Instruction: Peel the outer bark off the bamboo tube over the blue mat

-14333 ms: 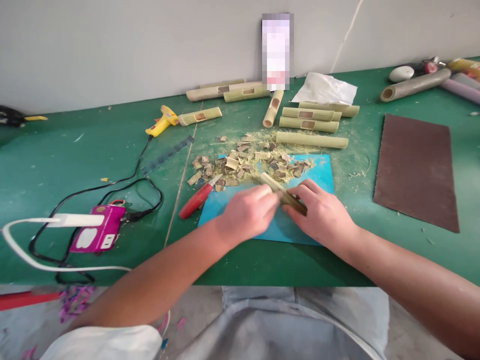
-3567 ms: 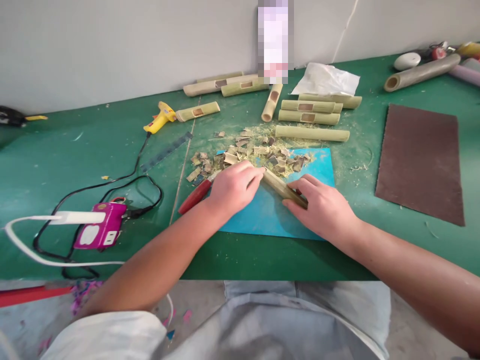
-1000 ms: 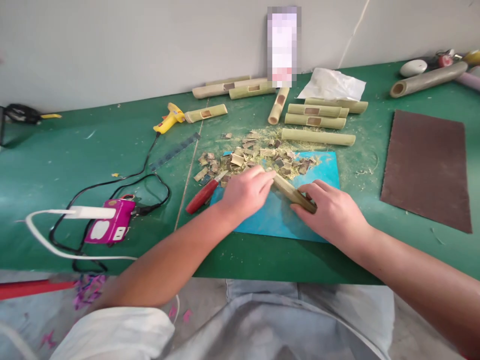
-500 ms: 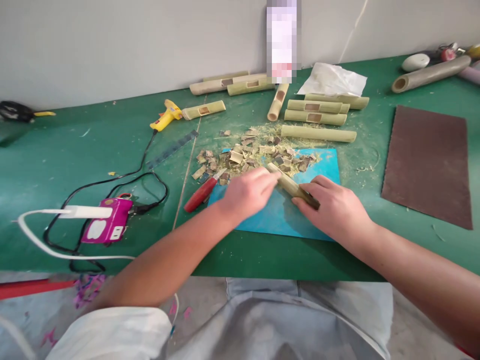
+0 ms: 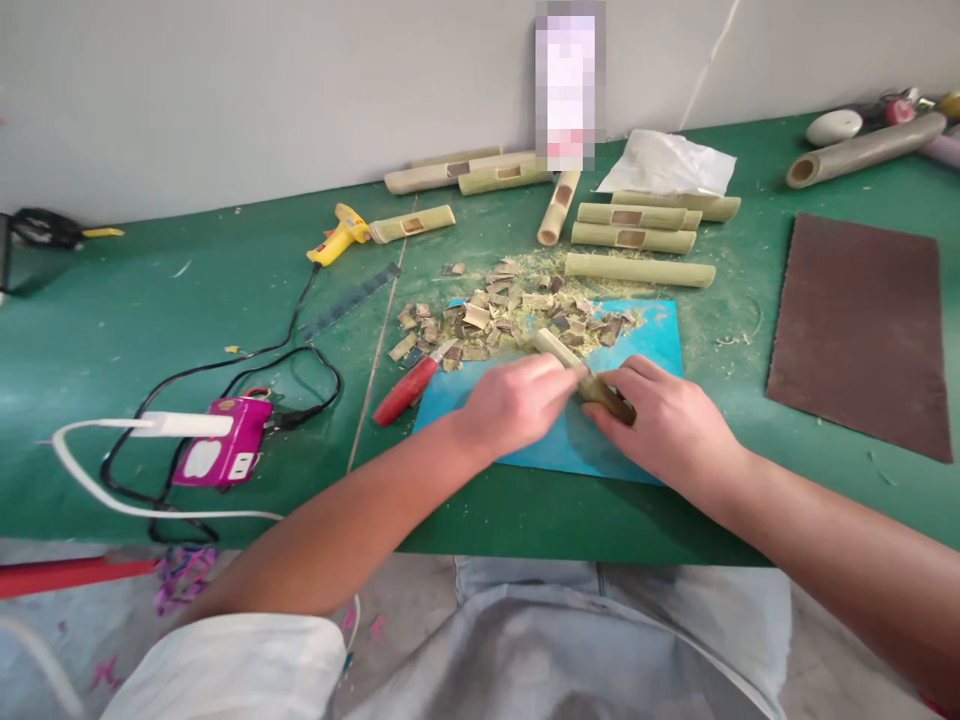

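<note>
Over the blue mat (image 5: pixel 555 452), my right hand (image 5: pixel 671 415) is closed round the near, darker end of a bamboo tube (image 5: pixel 559 347). The tube slants away from me, its pale end pointing at a heap of bamboo chips (image 5: pixel 487 310) and fine shavings. My left hand (image 5: pixel 521 400) is closed, its fingertips against the tube's side near its middle, close to my right thumb. Whatever my left fingers may hold is hidden. Left of that hand lies a red-handled knife (image 5: pixel 409 390), its blade touching the chips.
Cut bamboo tubes (image 5: pixel 637 268) lie behind the chips, several with square openings. A yellow glue gun (image 5: pixel 339 237), a dark strip (image 5: pixel 352 302) and a pink power adapter (image 5: pixel 223 440) with cables are on the left. A brown sheet (image 5: pixel 862 335) lies at right, a thick bamboo tube (image 5: pixel 870 150) beyond it.
My left hand has slid right and nearer along the bamboo tube, from its far end towards my right hand. My right hand keeps its grip. The whole view has shifted slightly.
</note>
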